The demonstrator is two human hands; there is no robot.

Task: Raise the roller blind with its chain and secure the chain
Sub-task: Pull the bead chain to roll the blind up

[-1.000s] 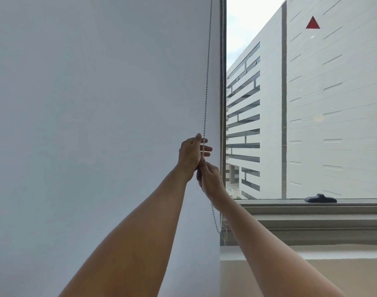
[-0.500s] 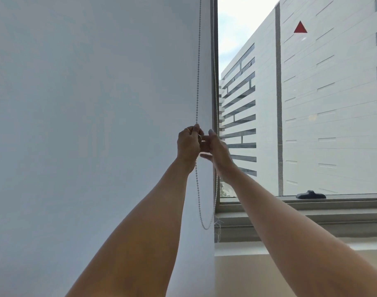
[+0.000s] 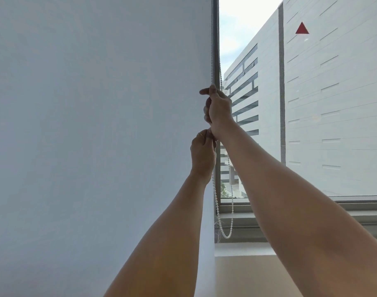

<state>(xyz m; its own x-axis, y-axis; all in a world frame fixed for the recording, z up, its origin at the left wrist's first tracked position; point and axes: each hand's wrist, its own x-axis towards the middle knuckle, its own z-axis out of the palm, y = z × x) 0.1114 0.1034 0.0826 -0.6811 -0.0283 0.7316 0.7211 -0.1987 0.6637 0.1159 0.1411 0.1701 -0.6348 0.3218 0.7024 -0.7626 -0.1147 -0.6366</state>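
The right hand [image 3: 218, 107] has climbed since half a second ago; then it sat level with the left hand [image 3: 202, 155], and now it is stacked above it, closed in a fist around the chain [image 3: 215, 194] near the blind's right edge; the left hand is closed too, thumb and fingers pinched on the same strand directly below, touching the right wrist. A ring shows on one left finger. The chain runs up along the dark window frame [image 3: 215, 28] out of the top of view, and below the hands it hangs in a slack loop whose bottom sits just in front of the window sill [image 3: 354, 211]; a second strand descends behind the right forearm to that loop.

The roller blind [image 3: 97, 125] fills the whole left of the view, its lower edge out of sight, so how far it has risen cannot be read from here. The camera has tilted upward over the last second, following the hands.

This looks like a hand-over-hand pull: the upper fist has taken a fresh, higher hold, and the likely next stroke is a downward draw while the lower hand releases and re-grips. Raising seems under way rather than finished; no hook or cleat for securing the chain is visible, so that step is not yet begun.
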